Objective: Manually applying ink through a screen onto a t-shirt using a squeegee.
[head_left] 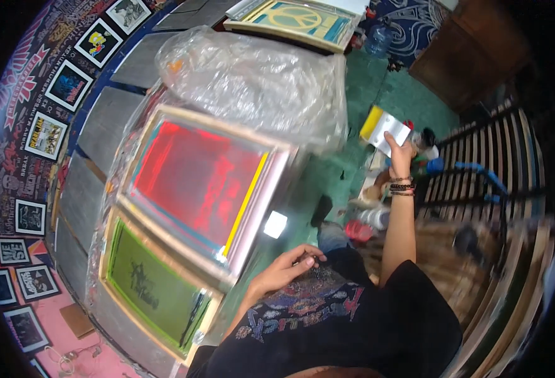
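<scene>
From my remote seat I see the hands well apart. The right hand (402,156) grips a flat, silvery-white rectangular plate with a yellow strip along its far-left edge (383,123), thumb pressed on its face, most of it jutting beyond the fingers. I judge it light and stiff, perhaps slick if wet; I'd keep hold on the bare side opposite the yellow, sparing that strip from knocks. The left hand (295,263), loosely curled against the black printed T-shirt (346,321), shows nothing in it; a red-meshed, wooden-framed screen (189,170) lies to its left.
</scene>
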The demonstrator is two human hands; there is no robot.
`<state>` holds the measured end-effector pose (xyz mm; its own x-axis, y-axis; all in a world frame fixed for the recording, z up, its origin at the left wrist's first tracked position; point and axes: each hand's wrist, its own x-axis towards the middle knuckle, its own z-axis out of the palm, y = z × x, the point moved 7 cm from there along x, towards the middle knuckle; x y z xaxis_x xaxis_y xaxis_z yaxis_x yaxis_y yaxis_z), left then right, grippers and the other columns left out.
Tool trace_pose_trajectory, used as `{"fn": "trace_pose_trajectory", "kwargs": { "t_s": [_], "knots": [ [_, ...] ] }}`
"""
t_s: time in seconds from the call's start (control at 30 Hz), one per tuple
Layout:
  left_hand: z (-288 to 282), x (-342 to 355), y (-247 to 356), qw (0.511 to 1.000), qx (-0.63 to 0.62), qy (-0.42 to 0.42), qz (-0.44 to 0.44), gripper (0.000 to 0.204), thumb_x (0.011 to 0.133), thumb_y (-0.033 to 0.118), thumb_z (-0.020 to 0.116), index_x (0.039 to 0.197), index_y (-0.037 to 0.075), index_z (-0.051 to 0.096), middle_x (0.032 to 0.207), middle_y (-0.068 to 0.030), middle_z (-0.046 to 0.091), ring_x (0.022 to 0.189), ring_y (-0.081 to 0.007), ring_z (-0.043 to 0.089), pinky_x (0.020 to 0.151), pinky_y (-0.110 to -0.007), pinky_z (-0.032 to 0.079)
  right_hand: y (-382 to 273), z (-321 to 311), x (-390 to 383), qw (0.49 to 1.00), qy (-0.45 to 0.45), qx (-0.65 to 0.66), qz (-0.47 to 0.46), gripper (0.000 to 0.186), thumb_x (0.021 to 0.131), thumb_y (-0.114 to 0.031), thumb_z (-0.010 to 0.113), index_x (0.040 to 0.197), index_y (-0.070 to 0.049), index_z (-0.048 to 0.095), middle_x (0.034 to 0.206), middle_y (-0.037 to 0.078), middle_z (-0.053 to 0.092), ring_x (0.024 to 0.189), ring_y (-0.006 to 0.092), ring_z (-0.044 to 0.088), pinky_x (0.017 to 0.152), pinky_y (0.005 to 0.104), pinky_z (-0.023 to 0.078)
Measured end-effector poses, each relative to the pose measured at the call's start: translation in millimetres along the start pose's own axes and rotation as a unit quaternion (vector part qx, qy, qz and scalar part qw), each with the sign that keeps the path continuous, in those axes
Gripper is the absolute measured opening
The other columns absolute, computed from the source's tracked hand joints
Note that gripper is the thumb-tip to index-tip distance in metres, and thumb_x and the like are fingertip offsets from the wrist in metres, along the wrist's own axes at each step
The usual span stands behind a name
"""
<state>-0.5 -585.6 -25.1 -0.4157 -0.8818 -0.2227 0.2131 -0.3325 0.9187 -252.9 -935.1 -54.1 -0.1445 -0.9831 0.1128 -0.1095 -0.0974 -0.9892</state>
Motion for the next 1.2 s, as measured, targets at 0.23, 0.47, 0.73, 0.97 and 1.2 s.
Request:
{"fn": "trace_pose_trajectory", "kwargs": {
  "t_s": [0.23, 0.47, 0.73, 0.97, 1.2],
  "knots": [
    [-42, 205, 86, 0.997, -0.080, 0.002, 0.019, 0.032, 0.106, 0.022, 0.051, 0.130, 0.002, 0.053, 0.125, -0.0091, 0.060, 0.114, -0.0163, 0.057, 0.100, -0.033, 0.044, -137, 119, 174, 0.814, -0.576, -0.054, 0.042, 0.031, 0.082, -0.020, 0.081, 0.102, 0.002, 0.072, 0.090, 0.003, 0.072, 0.081, 0.0099, 0.063, 0.074, 0.0269, 0.051],
    [-109, 352, 138, 0.989, -0.133, 0.033, 0.059, 0.031, 0.106, 0.021, 0.050, 0.130, 0.001, 0.051, 0.125, -0.0118, 0.062, 0.116, -0.0189, 0.058, 0.101, -0.035, 0.044, -109, 232, 278, 0.694, -0.693, -0.187, 0.056, 0.032, 0.083, -0.023, 0.081, 0.100, 0.003, 0.070, 0.086, 0.000, 0.069, 0.076, 0.0079, 0.059, 0.070, 0.0262, 0.049],
    [-204, 480, 198, 0.985, -0.123, 0.096, 0.071, 0.029, 0.105, 0.017, 0.051, 0.127, -0.001, 0.054, 0.118, -0.0111, 0.065, 0.115, -0.0189, 0.061, 0.100, -0.033, 0.046, -68, 222, 470, 0.816, -0.555, -0.139, 0.074, 0.025, 0.087, -0.008, 0.075, 0.108, 0.004, 0.069, 0.097, 0.002, 0.071, 0.087, 0.0074, 0.062, 0.077, 0.0249, 0.051],
    [-268, 525, 234, 0.943, -0.172, 0.262, 0.117, 0.030, 0.105, 0.022, 0.051, 0.123, -0.002, 0.055, 0.114, -0.0116, 0.065, 0.112, -0.0199, 0.062, 0.099, -0.034, 0.046, -89, 339, 633, 0.804, -0.497, -0.220, -0.239, 0.025, 0.087, -0.006, 0.074, 0.111, 0.000, 0.070, 0.104, 0.008, 0.073, 0.096, 0.0139, 0.065, 0.082, 0.0304, 0.052],
    [-289, 608, 249, 0.852, -0.229, 0.459, 0.102, 0.026, 0.105, 0.018, 0.052, 0.123, 0.000, 0.056, 0.111, -0.0095, 0.066, 0.110, -0.0182, 0.061, 0.099, -0.031, 0.044, -54, 565, 793, 0.679, -0.516, -0.276, -0.443, 0.031, 0.086, -0.014, 0.071, 0.116, -0.005, 0.071, 0.106, 0.016, 0.073, 0.096, 0.0297, 0.071, 0.084, 0.0345, 0.054]
  ]
}}
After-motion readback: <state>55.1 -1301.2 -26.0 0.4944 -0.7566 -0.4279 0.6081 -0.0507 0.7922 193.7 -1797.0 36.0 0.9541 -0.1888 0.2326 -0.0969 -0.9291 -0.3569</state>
